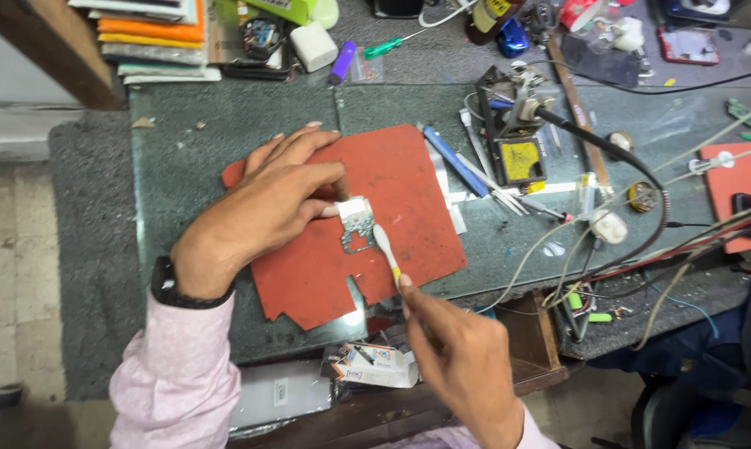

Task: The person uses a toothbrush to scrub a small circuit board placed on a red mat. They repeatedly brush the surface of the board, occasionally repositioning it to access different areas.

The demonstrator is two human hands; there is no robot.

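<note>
The left hand (280, 199) pinched a small metal part (357, 224) on the red mat (400, 179); the right hand (458, 357) gripped a toothbrush (386, 248) touching it.

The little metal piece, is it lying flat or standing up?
Lying flat. The metal piece rests on the red mat, pinned by the left hand, while the right hand holds a toothbrush to it.

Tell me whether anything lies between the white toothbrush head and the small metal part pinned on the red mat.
Nothing visible does: the white toothbrush in the right hand meets the small metal part, which the left hand pins on the red mat.
</note>
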